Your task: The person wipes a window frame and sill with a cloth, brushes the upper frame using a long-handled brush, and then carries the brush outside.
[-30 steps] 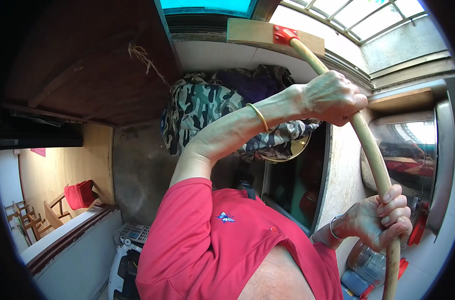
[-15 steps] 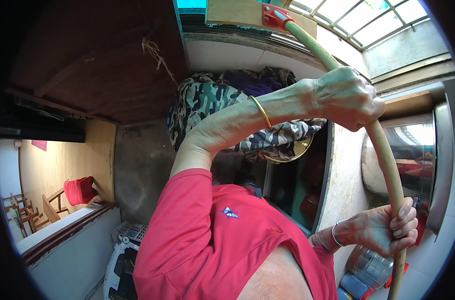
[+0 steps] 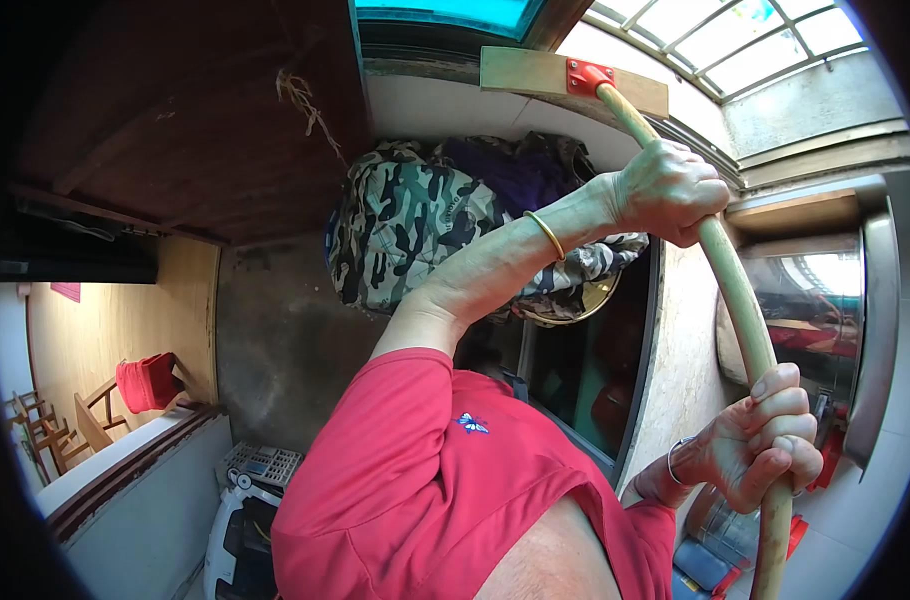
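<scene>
A long wooden pole [image 3: 740, 285] runs from the upper middle down to the lower right. My left hand [image 3: 672, 192], with a gold bracelet at its wrist, is wrapped round its upper part. Lower down, my right hand [image 3: 775, 440] grips the same pole; a silver bracelet is on that wrist. A red bracket [image 3: 587, 78] joins the pole's top end to a flat wooden board [image 3: 525, 75], held up near the window ledge. The pole's lower end leaves the view at the bottom.
Camouflage cloth [image 3: 405, 225] lies in a bundle on a round basket [image 3: 585, 305] behind my left forearm. Dark wooden panelling [image 3: 175, 130] is at the upper left. A metal-framed cabinet [image 3: 870, 330] and plastic containers [image 3: 720, 525] are at the right. A barred window [image 3: 755, 50] is above.
Over the last half second the board has moved right and down in view. Both hands have shifted slightly left and up, still round the pole.
</scene>
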Available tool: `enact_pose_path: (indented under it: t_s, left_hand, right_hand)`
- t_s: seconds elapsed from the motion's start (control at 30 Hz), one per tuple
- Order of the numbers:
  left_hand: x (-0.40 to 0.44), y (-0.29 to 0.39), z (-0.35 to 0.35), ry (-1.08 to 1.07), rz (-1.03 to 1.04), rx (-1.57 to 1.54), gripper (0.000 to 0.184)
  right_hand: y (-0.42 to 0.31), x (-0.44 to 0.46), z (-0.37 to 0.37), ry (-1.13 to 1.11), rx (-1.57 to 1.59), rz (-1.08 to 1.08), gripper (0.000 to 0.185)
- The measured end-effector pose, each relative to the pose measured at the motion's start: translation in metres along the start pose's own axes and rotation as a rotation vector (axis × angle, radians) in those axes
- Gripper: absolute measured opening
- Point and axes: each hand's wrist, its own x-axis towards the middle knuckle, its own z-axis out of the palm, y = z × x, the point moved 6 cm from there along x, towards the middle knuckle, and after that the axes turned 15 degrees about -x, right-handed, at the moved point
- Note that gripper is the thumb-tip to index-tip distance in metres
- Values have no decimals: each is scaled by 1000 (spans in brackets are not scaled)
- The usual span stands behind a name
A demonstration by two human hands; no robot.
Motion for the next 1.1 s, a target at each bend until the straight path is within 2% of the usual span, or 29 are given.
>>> enact_pose_path:
  t_s: [0.4, 0.57, 0.7, 0.77, 0.8, 0.87, 0.9, 0.97, 1.03, 1.1]
  left_hand:
    - [11, -14, 30, -43, -46, -51, 19]
    - [12, -12, 56, -98, -96, -150, 19]
    - [13, 24, 71, -93, -117, -261, 22]
    - [12, 50, 77, -85, -111, -246, 24]
    - [12, 61, 78, -79, -100, -224, 25]
    - [9, 73, 85, -90, -95, -276, 24]
    - [9, 78, 86, -78, -76, -278, 24]
    - [11, 78, 87, -102, -39, -254, 24]
    - [15, 71, 90, -119, 18, -180, 24]
    - [22, 56, 96, -153, 71, -154, 23]
  right_hand:
    - [8, 17, -18, 120, -9, 126, 28]
    - [-10, 21, -19, 152, -93, 131, 31]
    - [-46, 7, -35, 149, -256, 117, 30]
    - [-64, -3, -49, 316, -158, 112, 34]
    - [-67, -6, -52, 322, -171, 114, 34]
    - [-80, -9, -55, 266, -116, -26, 21]
    - [-85, -15, -59, 274, -124, -29, 21]
    - [-80, -36, -77, 422, -181, 151, 34]
    - [-71, -45, -84, 389, -194, 143, 34]
    - [-63, -48, -80, 263, -316, 74, 30]
